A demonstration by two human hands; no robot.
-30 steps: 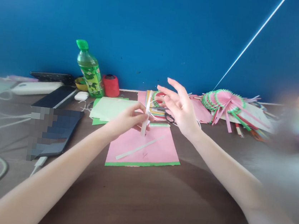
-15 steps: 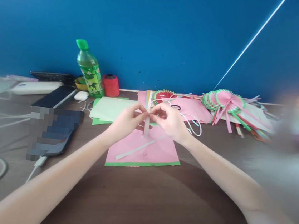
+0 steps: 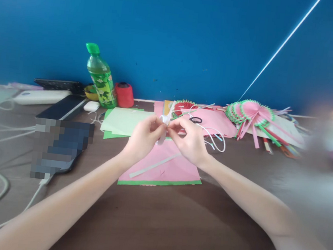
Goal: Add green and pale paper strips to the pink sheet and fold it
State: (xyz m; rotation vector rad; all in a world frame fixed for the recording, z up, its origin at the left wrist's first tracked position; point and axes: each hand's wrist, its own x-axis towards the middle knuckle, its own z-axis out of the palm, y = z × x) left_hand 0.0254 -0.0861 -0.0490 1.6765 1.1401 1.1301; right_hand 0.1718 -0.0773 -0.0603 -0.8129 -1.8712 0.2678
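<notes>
My left hand [image 3: 146,135] and my right hand [image 3: 189,139] meet fingertip to fingertip over the far part of a pink paper sheet [image 3: 167,169]. Both are closed in a pinch on a thin whitish strip [image 3: 167,119], which looks like paper or tape. One end of it sticks up above my fingers and the other hangs below. On the pink sheet, which has a green near edge, lies another pale strip [image 3: 152,166], slanted. What the fingertips cover is hidden.
Pale green sheets [image 3: 125,120] lie left of my hands, near a green bottle [image 3: 101,77] and a red spool [image 3: 124,95]. A phone [image 3: 68,146] with cables is further left. Folded pink and green paper fans [image 3: 253,115], pink paper [image 3: 214,124] and a white cord [image 3: 220,145] lie right.
The strip between my fingers, straight and upright before, is now twisted or folded, tilting right at its top. My hands have stayed in nearly the same place, turning slightly.
</notes>
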